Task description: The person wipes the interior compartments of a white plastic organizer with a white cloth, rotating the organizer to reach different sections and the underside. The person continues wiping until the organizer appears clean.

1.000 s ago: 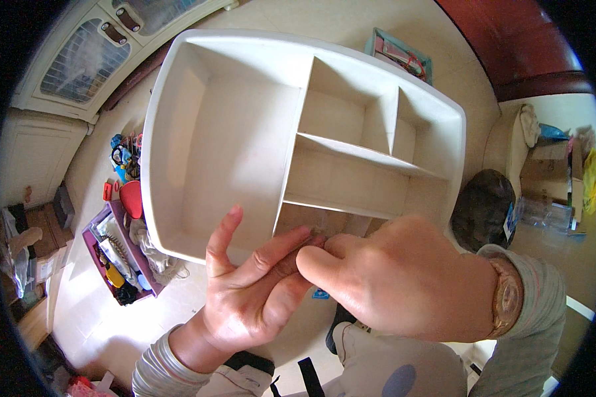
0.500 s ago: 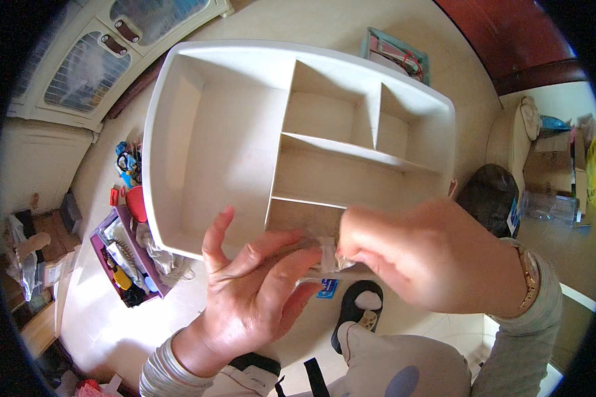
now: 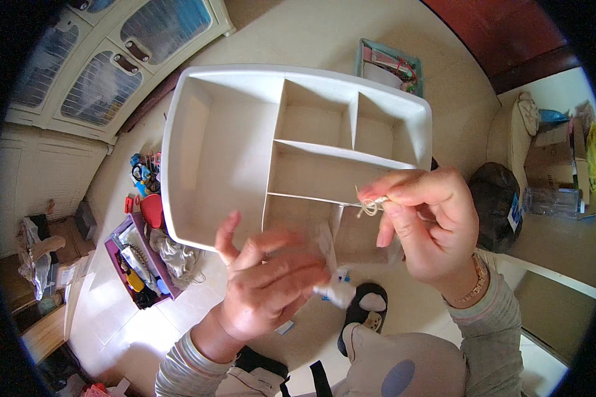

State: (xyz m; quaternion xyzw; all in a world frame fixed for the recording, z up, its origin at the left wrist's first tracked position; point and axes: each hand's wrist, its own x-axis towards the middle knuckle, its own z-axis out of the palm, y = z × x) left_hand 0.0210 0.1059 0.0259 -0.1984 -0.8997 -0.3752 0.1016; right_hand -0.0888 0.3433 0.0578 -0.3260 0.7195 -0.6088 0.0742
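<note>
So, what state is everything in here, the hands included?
Right hand: pinching a pale cord.
Pale cord: curled into small loops.
Left hand: fingers partly spread and blurred; grip unclear.
Whitish scrap: crumpled-looking, blurred, by the left hand; material unclear.
White tray: open-topped, divided into compartments.
Purple bin: open, filled with mixed items.
Teal bin: open, with things inside.
Cabinet doors: closed.

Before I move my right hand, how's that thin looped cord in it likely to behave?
The cord is probably floppy, since it curls into small loose loops. It looks very light, as it is thin and the right hand pinches it between fingertips. It might snag or tangle, given the overlapping loops and stray end.
</note>
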